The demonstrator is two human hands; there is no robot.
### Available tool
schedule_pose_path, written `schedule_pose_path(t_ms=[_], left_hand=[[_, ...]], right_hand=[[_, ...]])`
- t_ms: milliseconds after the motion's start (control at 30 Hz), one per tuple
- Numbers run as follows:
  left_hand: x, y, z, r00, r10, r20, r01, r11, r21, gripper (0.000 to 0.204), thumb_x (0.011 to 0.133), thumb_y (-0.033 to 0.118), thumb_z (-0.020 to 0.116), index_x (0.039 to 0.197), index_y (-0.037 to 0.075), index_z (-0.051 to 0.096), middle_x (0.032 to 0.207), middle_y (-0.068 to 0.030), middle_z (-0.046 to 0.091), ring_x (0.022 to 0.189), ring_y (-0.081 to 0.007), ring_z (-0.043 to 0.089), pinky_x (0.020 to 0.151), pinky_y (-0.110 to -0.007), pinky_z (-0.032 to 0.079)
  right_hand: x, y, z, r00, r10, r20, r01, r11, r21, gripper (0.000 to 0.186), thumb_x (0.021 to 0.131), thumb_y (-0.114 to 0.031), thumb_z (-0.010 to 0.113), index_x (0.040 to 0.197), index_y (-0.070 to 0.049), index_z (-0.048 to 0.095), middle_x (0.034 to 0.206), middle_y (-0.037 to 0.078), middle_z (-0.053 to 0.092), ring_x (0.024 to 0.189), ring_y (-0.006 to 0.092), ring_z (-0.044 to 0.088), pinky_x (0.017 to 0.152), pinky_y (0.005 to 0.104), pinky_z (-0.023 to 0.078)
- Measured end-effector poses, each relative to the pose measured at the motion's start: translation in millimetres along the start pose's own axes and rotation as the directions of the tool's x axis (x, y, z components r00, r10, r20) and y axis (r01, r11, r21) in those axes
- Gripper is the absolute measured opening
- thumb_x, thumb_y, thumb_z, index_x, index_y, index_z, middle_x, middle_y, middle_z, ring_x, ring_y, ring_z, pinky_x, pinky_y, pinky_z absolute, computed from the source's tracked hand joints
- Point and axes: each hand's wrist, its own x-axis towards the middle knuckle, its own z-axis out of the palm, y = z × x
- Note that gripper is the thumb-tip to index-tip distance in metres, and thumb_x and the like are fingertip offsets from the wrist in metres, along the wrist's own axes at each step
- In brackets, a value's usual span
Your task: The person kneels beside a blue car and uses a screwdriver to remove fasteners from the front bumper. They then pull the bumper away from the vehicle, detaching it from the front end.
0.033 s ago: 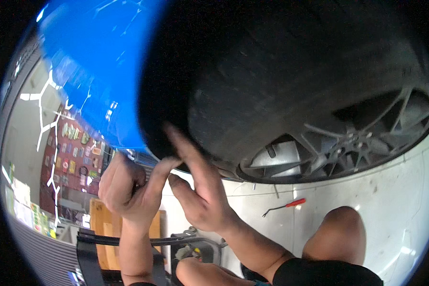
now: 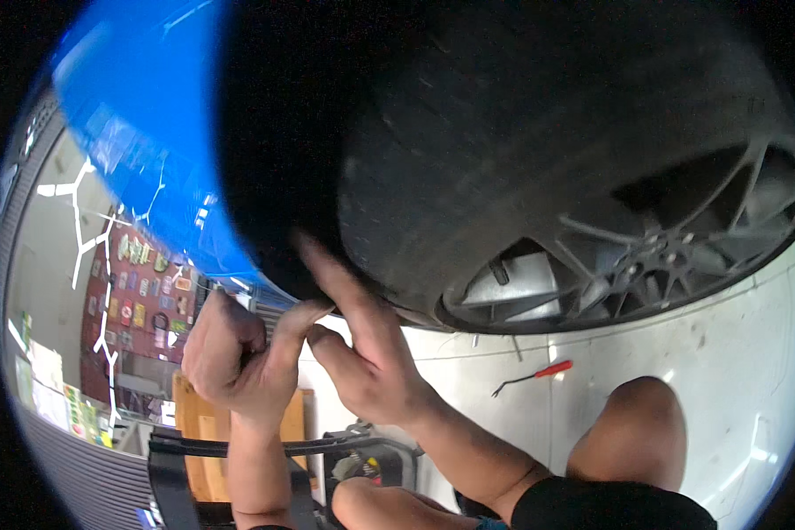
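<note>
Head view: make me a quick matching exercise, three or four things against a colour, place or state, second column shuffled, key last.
1. Forked tool
2. Car body panel
3. Left hand
4. Right hand

A. Index finger stretched out
B. Glossy blue
C. Fingers curled, thumb out
D. Lying on the white floor

Pairs: 1-D, 2-B, 3-C, 4-A

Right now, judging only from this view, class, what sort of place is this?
Most likely a vehicle workshop or garage: a blue car body and spoked wheel fill the upper view, and a red-handled forked tool lies on the pale floor.
</note>
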Motion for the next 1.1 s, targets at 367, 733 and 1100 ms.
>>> schedule_pose_path(t_ms=[367, 733, 1100], left_hand=[[-52, -8, -5, 0.946, -0.285, -0.156, 0.280, 0.959, -0.051, 0.035, 0.100, 0.018, 0.055, 0.076, -0.008, 0.062, 0.061, -0.0036, 0.058, 0.057, -0.0060, 0.045, 0.050, -0.023, 0.033], [-49, -14, 10, 0.927, -0.338, -0.163, 0.298, 0.928, -0.225, 0.031, 0.102, 0.020, 0.055, 0.076, 0.004, 0.053, 0.066, 0.0055, 0.047, 0.060, -0.0026, 0.036, 0.052, -0.021, 0.025], [-69, -16, 11, 0.901, -0.402, -0.165, 0.266, 0.810, -0.523, 0.017, 0.103, 0.014, 0.048, 0.102, 0.000, 0.058, 0.068, 0.0052, 0.043, 0.057, -0.0013, 0.031, 0.051, -0.020, 0.023]], right_hand=[[33, 2, 42, 0.954, 0.193, -0.230, -0.087, 0.912, 0.402, 0.044, 0.105, -0.033, 0.046, 0.126, 0.005, 0.052, 0.094, 0.015, 0.059, 0.083, 0.0133, 0.063, 0.065, 0.0278, 0.051], [25, 39, 35, 0.988, 0.052, -0.144, -0.029, 0.988, 0.154, 0.038, 0.106, -0.026, 0.043, 0.130, 0.002, 0.053, 0.082, 0.010, 0.060, 0.075, 0.0142, 0.062, 0.066, 0.0265, 0.049], [-144, 151, -6, 0.943, 0.231, -0.241, -0.330, 0.758, -0.563, 0.035, 0.098, -0.019, 0.054, 0.125, 0.002, 0.058, 0.128, 0.026, 0.057, 0.118, 0.0451, 0.052, 0.101, 0.0523, 0.039]])
